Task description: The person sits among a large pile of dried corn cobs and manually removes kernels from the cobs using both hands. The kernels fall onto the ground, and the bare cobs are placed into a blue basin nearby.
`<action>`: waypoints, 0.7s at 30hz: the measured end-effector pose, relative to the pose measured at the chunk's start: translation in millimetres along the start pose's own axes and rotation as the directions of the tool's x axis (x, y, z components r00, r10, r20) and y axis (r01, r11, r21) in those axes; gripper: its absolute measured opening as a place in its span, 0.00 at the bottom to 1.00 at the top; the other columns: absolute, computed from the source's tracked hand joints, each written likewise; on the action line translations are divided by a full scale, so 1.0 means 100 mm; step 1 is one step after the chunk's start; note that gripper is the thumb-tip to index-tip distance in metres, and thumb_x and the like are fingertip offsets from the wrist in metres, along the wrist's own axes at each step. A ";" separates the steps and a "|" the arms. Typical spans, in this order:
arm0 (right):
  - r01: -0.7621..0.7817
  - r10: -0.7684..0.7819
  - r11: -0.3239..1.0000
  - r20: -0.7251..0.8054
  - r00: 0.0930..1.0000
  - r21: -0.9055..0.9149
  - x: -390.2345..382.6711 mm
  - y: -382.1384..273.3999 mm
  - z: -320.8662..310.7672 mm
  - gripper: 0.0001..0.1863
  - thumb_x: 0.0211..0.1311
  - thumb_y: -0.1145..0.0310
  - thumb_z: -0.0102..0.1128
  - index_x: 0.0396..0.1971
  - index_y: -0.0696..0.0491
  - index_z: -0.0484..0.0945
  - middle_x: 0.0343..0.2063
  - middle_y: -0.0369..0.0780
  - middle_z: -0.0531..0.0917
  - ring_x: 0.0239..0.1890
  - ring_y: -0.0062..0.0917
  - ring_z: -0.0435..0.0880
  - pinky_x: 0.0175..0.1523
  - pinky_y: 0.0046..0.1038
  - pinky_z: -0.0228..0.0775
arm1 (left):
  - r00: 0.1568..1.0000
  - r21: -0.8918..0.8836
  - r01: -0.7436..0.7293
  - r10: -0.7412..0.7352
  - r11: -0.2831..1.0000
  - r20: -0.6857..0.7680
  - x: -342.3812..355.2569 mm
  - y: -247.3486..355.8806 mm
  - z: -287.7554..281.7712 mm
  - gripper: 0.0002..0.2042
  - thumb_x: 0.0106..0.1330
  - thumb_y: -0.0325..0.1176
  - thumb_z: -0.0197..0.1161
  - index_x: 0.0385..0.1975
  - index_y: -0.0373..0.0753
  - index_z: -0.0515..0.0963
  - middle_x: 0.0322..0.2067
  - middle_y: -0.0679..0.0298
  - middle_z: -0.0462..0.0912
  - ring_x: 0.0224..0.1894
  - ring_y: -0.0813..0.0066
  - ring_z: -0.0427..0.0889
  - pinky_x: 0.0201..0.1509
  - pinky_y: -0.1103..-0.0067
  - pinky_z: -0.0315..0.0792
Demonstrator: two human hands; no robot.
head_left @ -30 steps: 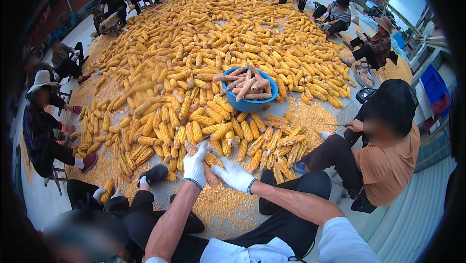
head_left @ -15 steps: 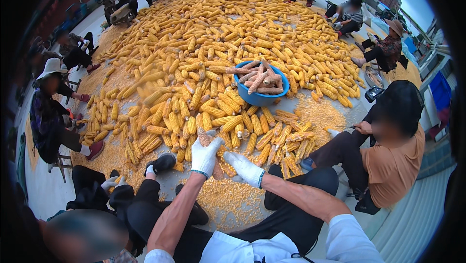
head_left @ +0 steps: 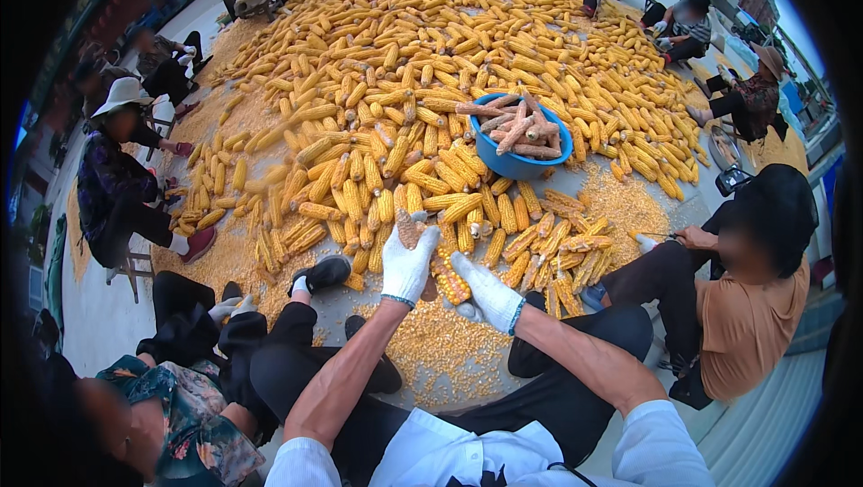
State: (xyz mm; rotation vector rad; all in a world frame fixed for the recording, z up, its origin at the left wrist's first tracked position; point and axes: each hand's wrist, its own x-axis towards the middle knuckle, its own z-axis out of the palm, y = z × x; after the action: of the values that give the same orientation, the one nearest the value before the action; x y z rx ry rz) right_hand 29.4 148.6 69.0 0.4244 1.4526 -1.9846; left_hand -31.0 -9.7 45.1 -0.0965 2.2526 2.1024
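Both my hands wear white gloves and meet low in front of me, above the kernels between my feet. My left hand [head_left: 406, 267] is closed round a reddish bare corncob [head_left: 409, 230], whose tip pokes up past the thumb. Against it, my right hand [head_left: 486, 291] grips a yellow ear of corn [head_left: 450, 277], its thumb along one side. Part of that ear is stripped, showing pale cob among the kernels. The lower end of the corncob is mostly hidden behind my left hand. Loose kernels [head_left: 438, 352] lie on the ground beneath.
A huge heap of corn ears [head_left: 387, 83] spreads ahead. On its near right side stands a blue basin [head_left: 521, 166] of stripped cobs [head_left: 520, 128]. Partly shelled ears [head_left: 557, 258] lie to the right. Several people sit around the heap, one close at my right [head_left: 751, 307] and one at lower left.
The whole view has shifted, so the heap, basin and people sit further right. Between my hands, the ear of corn has come more into sight, showing its partly stripped side.
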 end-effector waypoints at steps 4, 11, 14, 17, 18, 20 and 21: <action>0.104 -0.152 0.924 -0.103 0.983 -0.367 -0.01 -0.02 0.02 0.35 0.73 0.43 0.53 0.64 0.58 0.67 0.23 0.38 0.79 0.18 0.19 0.78 0.22 0.24 0.69 | 0.997 0.023 -0.055 0.056 0.998 -0.048 0.10 -0.02 0.01 0.18 0.68 0.36 0.67 0.51 0.32 0.76 0.38 0.65 0.82 0.39 0.79 0.79 0.46 0.79 0.75; 0.073 -0.310 0.585 -0.140 0.940 -0.808 0.04 0.02 -0.11 0.41 0.70 0.42 0.53 0.68 0.62 0.63 0.45 0.63 0.82 0.52 0.55 0.82 0.55 0.45 0.72 | 0.986 -0.221 0.161 -0.150 0.962 0.067 0.08 0.00 0.10 0.21 0.72 0.40 0.64 0.57 0.30 0.73 0.44 0.61 0.85 0.44 0.76 0.81 0.50 0.77 0.74; 0.099 -0.350 0.534 -0.113 0.930 -0.840 0.07 0.01 -0.11 0.39 0.71 0.43 0.53 0.65 0.63 0.64 0.44 0.64 0.82 0.51 0.56 0.82 0.54 0.47 0.72 | 0.984 -0.304 0.176 -0.164 0.936 0.065 0.07 -0.05 0.11 0.25 0.73 0.41 0.62 0.62 0.28 0.69 0.47 0.58 0.85 0.50 0.73 0.80 0.58 0.74 0.72; 0.082 -0.312 0.452 -0.071 0.948 -0.888 0.06 -0.01 -0.03 0.39 0.71 0.43 0.51 0.62 0.66 0.65 0.39 0.65 0.82 0.47 0.58 0.82 0.52 0.50 0.72 | 0.989 -0.257 0.147 -0.149 0.955 0.012 0.05 -0.19 0.12 0.23 0.73 0.40 0.63 0.60 0.29 0.71 0.42 0.61 0.85 0.46 0.74 0.80 0.55 0.74 0.73; 0.072 -0.292 0.433 -0.064 0.954 -0.899 0.07 0.00 -0.02 0.39 0.71 0.42 0.51 0.62 0.66 0.66 0.38 0.66 0.82 0.47 0.59 0.81 0.51 0.50 0.71 | 0.984 -0.247 0.176 -0.181 0.953 0.004 0.04 -0.21 0.10 0.22 0.72 0.39 0.64 0.57 0.30 0.73 0.41 0.62 0.84 0.44 0.75 0.80 0.53 0.75 0.73; 0.137 -0.355 0.460 -0.040 0.934 -0.877 0.12 0.12 -0.06 0.35 0.73 0.43 0.48 0.53 0.66 0.70 0.36 0.65 0.81 0.45 0.59 0.81 0.49 0.51 0.71 | 0.970 -0.228 0.234 -0.243 0.945 -0.015 0.03 -0.25 0.09 0.19 0.69 0.37 0.68 0.52 0.31 0.77 0.40 0.64 0.83 0.41 0.76 0.80 0.47 0.77 0.74; 0.179 -0.383 0.488 -0.025 0.923 -0.854 0.14 0.16 -0.07 0.33 0.73 0.43 0.47 0.51 0.65 0.71 0.35 0.64 0.81 0.44 0.58 0.81 0.49 0.52 0.70 | 0.978 -0.155 0.178 -0.192 0.972 -0.083 0.00 -0.24 0.12 0.15 0.69 0.38 0.68 0.45 0.32 0.79 0.36 0.66 0.82 0.36 0.78 0.77 0.42 0.77 0.73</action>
State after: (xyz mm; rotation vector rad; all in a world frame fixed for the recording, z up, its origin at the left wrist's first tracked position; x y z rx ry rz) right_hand 28.4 147.5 46.4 -0.0690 2.5441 -1.1854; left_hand -28.6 1.1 20.5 -0.4091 2.0430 2.2026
